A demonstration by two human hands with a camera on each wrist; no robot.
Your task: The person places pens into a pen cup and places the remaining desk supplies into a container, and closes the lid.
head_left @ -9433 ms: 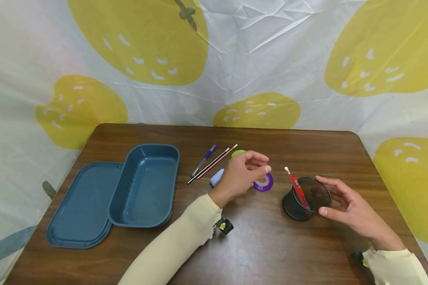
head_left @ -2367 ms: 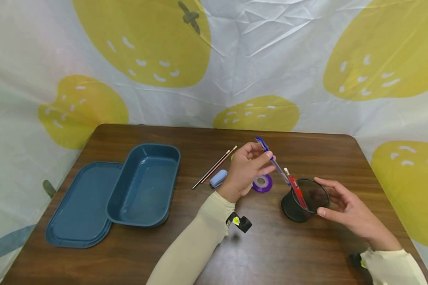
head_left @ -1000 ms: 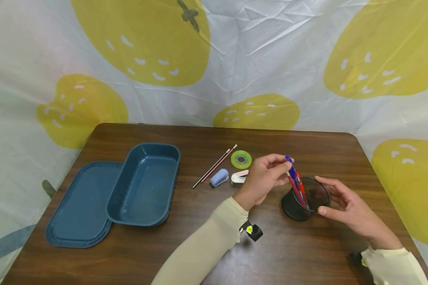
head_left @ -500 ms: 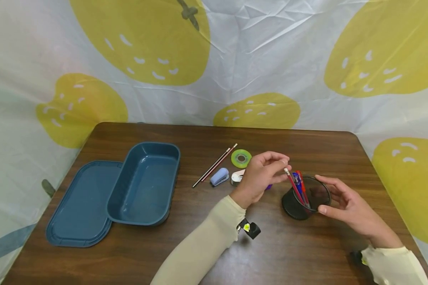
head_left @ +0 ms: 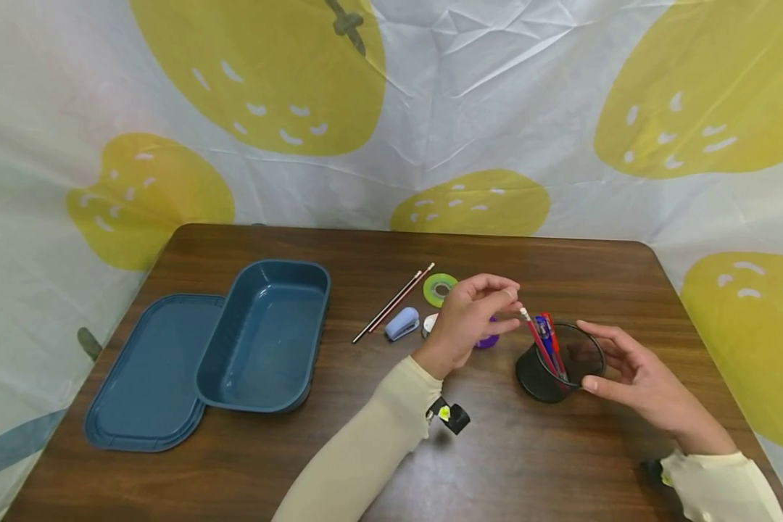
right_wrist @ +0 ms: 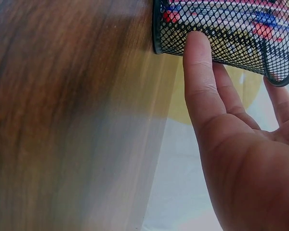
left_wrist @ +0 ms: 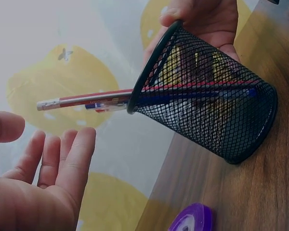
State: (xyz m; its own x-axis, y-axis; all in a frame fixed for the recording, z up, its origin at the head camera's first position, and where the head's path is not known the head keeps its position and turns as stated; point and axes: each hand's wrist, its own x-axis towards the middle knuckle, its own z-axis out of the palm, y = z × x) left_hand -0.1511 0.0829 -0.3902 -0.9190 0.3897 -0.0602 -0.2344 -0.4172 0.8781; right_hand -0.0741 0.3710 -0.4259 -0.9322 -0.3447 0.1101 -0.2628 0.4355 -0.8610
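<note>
A black mesh pen cup [head_left: 541, 380] stands on the table, and my right hand [head_left: 642, 384] holds it from the right with thumb and fingers at its rim and side. Leaning inside the cup are a red pencil [left_wrist: 82, 100] with a white eraser end, a blue pen [head_left: 544, 335] and a red pen [head_left: 551, 326]. My left hand [head_left: 470, 319] hovers just left of the cup, its fingers apart from the pencil and holding nothing. Under and behind it lie a purple tape roll [head_left: 488, 339], a green tape roll [head_left: 438, 288] and a partly hidden white object [head_left: 428, 325].
Two pencils [head_left: 394, 304] lie side by side left of the green roll, above a small light-blue stapler [head_left: 402, 324]. Further left, a blue plastic box [head_left: 261, 341] overlaps its lid [head_left: 153, 377]. A patterned cloth [head_left: 424, 145] hangs behind the wooden table [head_left: 483, 464].
My left hand brought the blue pen to the cup, let go of it inside, and has drawn back slightly to the left. The right hand has kept its hold on the cup.
</note>
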